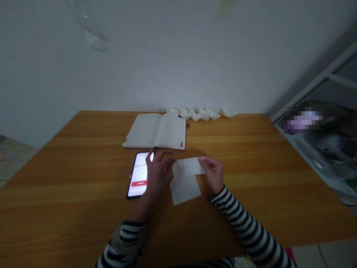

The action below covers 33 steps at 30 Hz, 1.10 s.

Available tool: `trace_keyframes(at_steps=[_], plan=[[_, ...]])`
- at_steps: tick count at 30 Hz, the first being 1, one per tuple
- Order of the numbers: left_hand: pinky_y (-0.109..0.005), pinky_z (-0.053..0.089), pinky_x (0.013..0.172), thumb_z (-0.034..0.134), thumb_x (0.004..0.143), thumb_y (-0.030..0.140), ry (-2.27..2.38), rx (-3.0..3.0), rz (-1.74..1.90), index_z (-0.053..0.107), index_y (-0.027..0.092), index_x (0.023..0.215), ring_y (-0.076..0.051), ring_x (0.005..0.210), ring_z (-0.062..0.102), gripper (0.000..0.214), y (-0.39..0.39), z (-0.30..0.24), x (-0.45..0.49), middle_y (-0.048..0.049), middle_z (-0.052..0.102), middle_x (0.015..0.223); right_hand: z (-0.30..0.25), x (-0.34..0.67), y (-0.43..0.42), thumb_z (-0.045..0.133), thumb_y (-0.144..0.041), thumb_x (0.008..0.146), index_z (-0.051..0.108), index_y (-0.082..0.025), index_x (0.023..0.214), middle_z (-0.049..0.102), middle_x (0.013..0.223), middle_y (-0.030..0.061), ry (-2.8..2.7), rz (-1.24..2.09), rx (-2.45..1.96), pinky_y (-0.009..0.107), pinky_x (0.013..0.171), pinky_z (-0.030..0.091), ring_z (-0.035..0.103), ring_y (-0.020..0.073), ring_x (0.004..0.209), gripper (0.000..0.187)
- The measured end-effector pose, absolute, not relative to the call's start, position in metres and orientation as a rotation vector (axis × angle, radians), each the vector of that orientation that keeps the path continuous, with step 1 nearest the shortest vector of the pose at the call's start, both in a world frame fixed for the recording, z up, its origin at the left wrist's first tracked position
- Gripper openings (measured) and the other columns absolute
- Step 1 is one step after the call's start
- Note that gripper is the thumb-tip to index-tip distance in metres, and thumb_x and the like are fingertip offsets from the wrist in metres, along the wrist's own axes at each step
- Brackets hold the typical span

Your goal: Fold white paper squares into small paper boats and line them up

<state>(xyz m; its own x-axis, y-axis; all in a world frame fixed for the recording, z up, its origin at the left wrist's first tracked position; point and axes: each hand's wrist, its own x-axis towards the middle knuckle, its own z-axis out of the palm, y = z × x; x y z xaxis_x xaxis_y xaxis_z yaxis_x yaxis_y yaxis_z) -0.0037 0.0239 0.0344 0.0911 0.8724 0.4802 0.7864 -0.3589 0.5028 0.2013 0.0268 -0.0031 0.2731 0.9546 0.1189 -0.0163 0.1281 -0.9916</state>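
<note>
A white sheet of paper (184, 189) is between my hands over the wooden table, with a strip along its top edge raised or folded over; I cannot tell whether it is one sheet or two. My left hand (159, 174) is closed in a pinch at the paper's upper left corner. At the strip's right end, my right hand (214, 174) grips the paper between thumb and fingers. Partly hidden behind my left hand lies a phone (135, 190), its lit screen showing a timer and a red button.
An open notebook (142, 131) lies beyond the phone. Several folded white paper pieces (199, 113) stand in a row along the wooden table's (245, 149) back edge, against the wall. To the right is a shelf or rack with blurred items.
</note>
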Motion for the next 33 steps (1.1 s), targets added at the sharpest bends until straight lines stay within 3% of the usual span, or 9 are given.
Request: trace_keyframes(at_steps=[2, 5, 8, 10, 13, 16, 21, 29, 33], plan=[[-0.055, 0.023, 0.113, 0.059, 0.085, 0.007, 1.821, 2.18, 1.161, 0.068, 0.023, 0.083, -0.023, 0.104, 0.066, 0.018, 0.03, 0.033, -0.013, -0.0028, 0.072, 0.107, -0.003, 0.21, 0.032, 0.076, -0.039, 0.078, 0.077, -0.017, 0.075, 0.077, 0.073, 0.0038, -0.966, 0.912, -1.221, 0.027, 0.06, 0.051, 0.066, 0.0164, 0.063, 0.021], [-0.049, 0.037, 0.105, 0.058, 0.09, 0.016, 1.815, 2.056, 1.308, 0.069, 0.022, 0.086, -0.023, 0.102, 0.065, 0.013, 0.034, 0.034, -0.021, -0.0054, 0.07, 0.104, -0.001, 0.22, 0.038, 0.075, -0.042, 0.078, 0.077, -0.017, 0.076, 0.076, 0.071, 0.0031, -0.937, 0.925, -1.236, 0.026, 0.056, 0.049, 0.064, 0.0154, 0.06, 0.025], [-0.044, 0.043, 0.101, 0.054, 0.094, 0.023, 1.56, 2.031, 1.267, 0.065, 0.022, 0.112, -0.024, 0.113, 0.06, 0.02, 0.031, 0.036, -0.013, -0.009, 0.066, 0.116, 0.003, 0.218, 0.038, 0.077, -0.044, 0.076, 0.078, -0.017, 0.08, 0.076, 0.072, 0.004, -0.954, 1.065, -1.225, 0.026, 0.055, 0.048, 0.064, 0.0158, 0.059, 0.027], [-0.042, 0.044, 0.102, 0.055, 0.095, 0.027, 1.307, 1.986, 1.125, 0.055, 0.023, 0.128, -0.023, 0.118, 0.058, 0.033, 0.027, 0.035, -0.004, -0.0096, 0.063, 0.125, 0.006, 0.214, 0.036, 0.078, -0.045, 0.074, 0.078, -0.017, 0.09, 0.076, 0.072, 0.0042, -0.973, 1.189, -1.196, 0.025, 0.053, 0.046, 0.063, 0.0152, 0.057, 0.032], [-0.038, 0.046, 0.101, 0.057, 0.095, 0.03, 1.053, 1.847, 0.972, 0.055, 0.024, 0.129, -0.022, 0.117, 0.059, 0.035, 0.02, 0.032, 0.007, -0.0088, 0.064, 0.127, 0.009, 0.208, 0.033, 0.078, -0.044, 0.074, 0.073, -0.018, 0.11, 0.073, 0.066, 0.0011, -0.996, 1.315, -1.135, 0.023, 0.049, 0.042, 0.058, 0.0126, 0.051, 0.045], [-0.038, 0.046, 0.101, 0.068, 0.087, 0.032, 0.921, 1.79, 0.831, 0.06, 0.025, 0.126, -0.024, 0.117, 0.06, 0.04, 0.015, 0.034, 0.008, -0.0079, 0.065, 0.127, 0.009, 0.206, 0.031, 0.076, -0.044, 0.077, 0.064, -0.021, 0.125, 0.066, 0.059, -0.0035, -1.006, 1.347, -1.089, 0.022, 0.046, 0.037, 0.05, 0.0107, 0.045, 0.054], [-0.04, 0.045, 0.103, 0.086, 0.068, 0.028, 0.905, 1.754, 0.61, 0.061, 0.028, 0.132, -0.028, 0.122, 0.057, 0.068, 0.012, 0.04, 0.003, -0.0081, 0.062, 0.136, 0.009, 0.208, 0.031, 0.074, -0.04, 0.081, 0.055, -0.026, 0.136, 0.052, 0.052, -0.0084, -1.032, 1.313, -1.069, 0.021, 0.043, 0.03, 0.04, 0.0093, 0.042, 0.059], [-0.037, 0.051, 0.093, 0.053, 0.091, 0.016, 0.905, 1.798, 0.658, 0.069, 0.022, 0.123, -0.023, 0.105, 0.069, 0.037, 0.02, 0.034, -0.002, -0.0086, 0.073, 0.119, 0.015, 0.208, 0.032, 0.076, -0.036, 0.079, 0.053, -0.026, 0.135, 0.071, 0.076, -0.0024, -0.993, 1.306, -1.02, 0.023, 0.058, 0.045, 0.059, 0.012, 0.061, 0.062], [-0.036, 0.053, 0.089, 0.052, 0.093, 0.024, 0.92, 1.847, 0.768, 0.074, 0.023, 0.113, -0.024, 0.1, 0.071, 0.03, 0.024, 0.033, -0.004, -0.0085, 0.076, 0.112, 0.018, 0.21, 0.031, 0.076, -0.034, 0.079, 0.06, -0.023, 0.124, 0.071, 0.076, -0.0025, -1.097, 1.291, -0.988, 0.022, 0.061, 0.046, 0.061, 0.0116, 0.064, 0.049]])
